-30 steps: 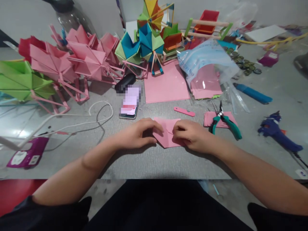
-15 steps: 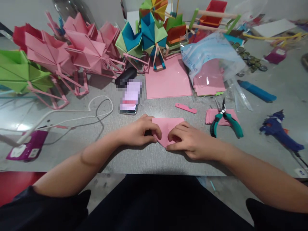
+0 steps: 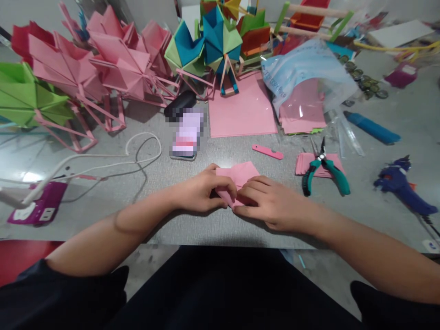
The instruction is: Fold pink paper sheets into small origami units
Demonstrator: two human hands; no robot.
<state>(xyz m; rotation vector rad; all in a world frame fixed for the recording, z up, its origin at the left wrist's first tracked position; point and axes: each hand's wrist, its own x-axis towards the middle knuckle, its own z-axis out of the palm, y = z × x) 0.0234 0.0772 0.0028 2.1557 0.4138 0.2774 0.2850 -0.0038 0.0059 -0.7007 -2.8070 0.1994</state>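
A small folded sheet of pink paper (image 3: 244,171) lies on the grey table between my hands, its right part lifted and bent. My left hand (image 3: 208,187) grips the paper's left side, with fingers curled over it and the thumb near the lower point. From the right, my right hand (image 3: 268,201) pinches the paper's right side close to that lower point; its fingertips are partly hidden. Just beyond the paper lies a pink folding knife (image 3: 267,151). Teal-handled pliers (image 3: 323,167) rest open on a stack of small pink papers (image 3: 304,162) to the right.
A phone (image 3: 187,135) and black case (image 3: 180,104) lie behind my left hand. Large pink sheets (image 3: 242,110) and a plastic bag (image 3: 305,68) are at the back, with folded paper wheels (image 3: 120,64) at left. A blue glue gun (image 3: 405,185), white cable (image 3: 96,172) and purple power strip (image 3: 39,204) flank me.
The paper's right part has been raised and folded inward. My right hand has moved slightly left, and my hands are closer together. The view has shifted a little.
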